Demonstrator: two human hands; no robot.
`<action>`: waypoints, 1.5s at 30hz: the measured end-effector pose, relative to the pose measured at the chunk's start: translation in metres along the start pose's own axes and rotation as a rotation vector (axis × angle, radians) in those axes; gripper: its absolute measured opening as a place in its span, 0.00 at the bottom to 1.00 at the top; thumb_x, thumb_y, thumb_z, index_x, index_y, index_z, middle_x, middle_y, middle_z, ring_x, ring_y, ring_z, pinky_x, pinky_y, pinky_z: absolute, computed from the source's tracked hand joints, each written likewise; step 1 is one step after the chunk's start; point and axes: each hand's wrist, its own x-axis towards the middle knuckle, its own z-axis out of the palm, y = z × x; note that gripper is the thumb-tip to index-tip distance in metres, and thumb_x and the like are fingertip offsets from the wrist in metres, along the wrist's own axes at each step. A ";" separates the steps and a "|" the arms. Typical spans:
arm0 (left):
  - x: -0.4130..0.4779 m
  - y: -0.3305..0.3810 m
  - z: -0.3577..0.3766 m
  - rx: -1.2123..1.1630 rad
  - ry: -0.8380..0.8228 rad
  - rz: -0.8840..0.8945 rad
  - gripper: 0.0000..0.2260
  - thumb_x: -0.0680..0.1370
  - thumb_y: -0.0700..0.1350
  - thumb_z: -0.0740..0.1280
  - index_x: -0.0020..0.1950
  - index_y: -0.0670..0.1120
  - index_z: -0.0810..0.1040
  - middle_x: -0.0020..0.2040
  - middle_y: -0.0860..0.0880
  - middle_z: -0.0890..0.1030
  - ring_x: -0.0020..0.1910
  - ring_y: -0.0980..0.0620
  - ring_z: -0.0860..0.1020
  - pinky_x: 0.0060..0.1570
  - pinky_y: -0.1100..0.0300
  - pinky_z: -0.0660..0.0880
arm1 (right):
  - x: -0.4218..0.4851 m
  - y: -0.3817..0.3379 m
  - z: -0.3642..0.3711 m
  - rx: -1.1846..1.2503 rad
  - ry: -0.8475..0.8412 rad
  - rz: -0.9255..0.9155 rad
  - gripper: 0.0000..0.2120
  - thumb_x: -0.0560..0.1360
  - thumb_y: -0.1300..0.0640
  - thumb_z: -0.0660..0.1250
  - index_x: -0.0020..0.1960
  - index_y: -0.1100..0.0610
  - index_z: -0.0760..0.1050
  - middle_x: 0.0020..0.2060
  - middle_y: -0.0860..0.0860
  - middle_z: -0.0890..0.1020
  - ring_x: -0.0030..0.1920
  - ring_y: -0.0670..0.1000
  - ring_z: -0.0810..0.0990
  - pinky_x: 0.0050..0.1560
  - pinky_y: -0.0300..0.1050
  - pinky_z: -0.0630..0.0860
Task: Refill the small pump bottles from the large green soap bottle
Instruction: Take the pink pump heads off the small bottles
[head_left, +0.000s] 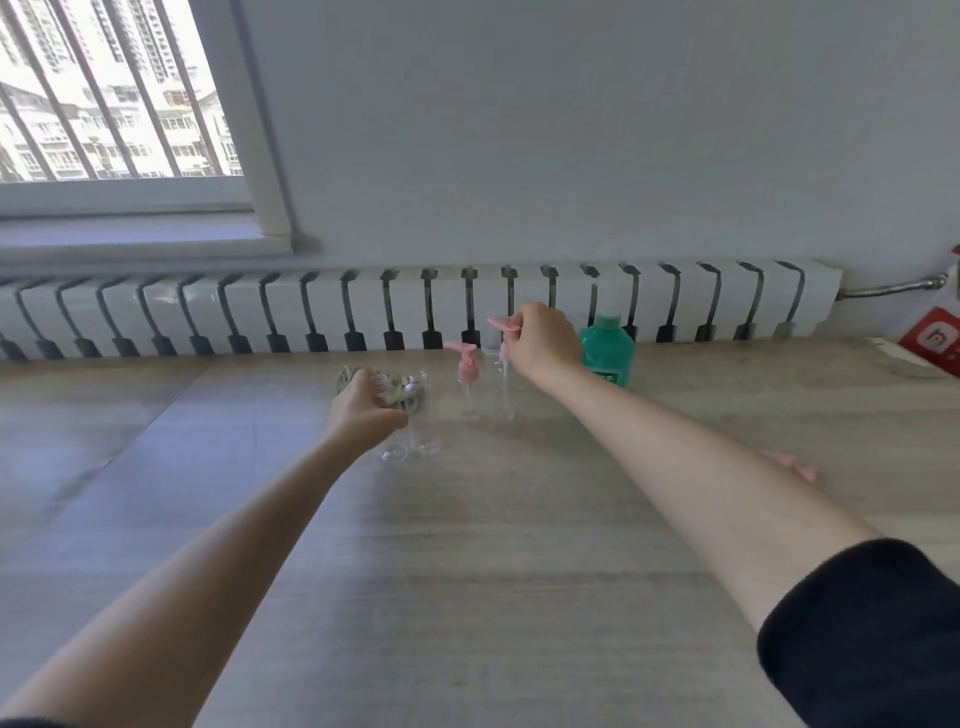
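The large green soap bottle (608, 353) stands at the back of the wooden table, just right of my right hand (543, 340). That hand pinches a pink pump head (500, 325) whose tube hangs down into a clear small bottle (503, 402). To its left a second clear bottle with a pink pump (467, 366) stands upright. My left hand (363, 413) grips two clear bottles (415, 441) without pumps, tilted so their round bases face me. Their upper ends are blurred behind my fingers.
A loose pink pump (795, 465) lies on the table (467, 571) behind my right forearm. A red and white bag (932, 338) sits at the far right edge. A white radiator (363, 306) runs along the wall behind the table, under a window.
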 end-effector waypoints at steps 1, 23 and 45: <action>-0.001 0.001 -0.001 0.003 0.006 0.002 0.25 0.65 0.36 0.70 0.60 0.45 0.71 0.53 0.43 0.78 0.52 0.44 0.78 0.51 0.47 0.78 | -0.001 0.002 -0.003 0.000 0.013 0.001 0.06 0.78 0.59 0.61 0.52 0.59 0.74 0.45 0.52 0.80 0.42 0.51 0.78 0.37 0.44 0.73; -0.051 0.118 0.070 0.305 -0.127 0.499 0.20 0.71 0.48 0.74 0.61 0.44 0.76 0.52 0.48 0.82 0.44 0.55 0.78 0.44 0.63 0.75 | -0.042 0.019 -0.093 0.486 -0.150 0.088 0.15 0.78 0.51 0.62 0.36 0.57 0.77 0.31 0.51 0.82 0.34 0.51 0.82 0.42 0.46 0.81; -0.048 0.119 0.090 0.533 -0.321 0.612 0.22 0.69 0.44 0.76 0.62 0.48 0.76 0.54 0.52 0.80 0.48 0.56 0.75 0.54 0.60 0.73 | -0.047 0.072 -0.106 0.118 -0.586 0.000 0.32 0.78 0.36 0.52 0.51 0.64 0.78 0.39 0.52 0.79 0.37 0.47 0.76 0.42 0.40 0.70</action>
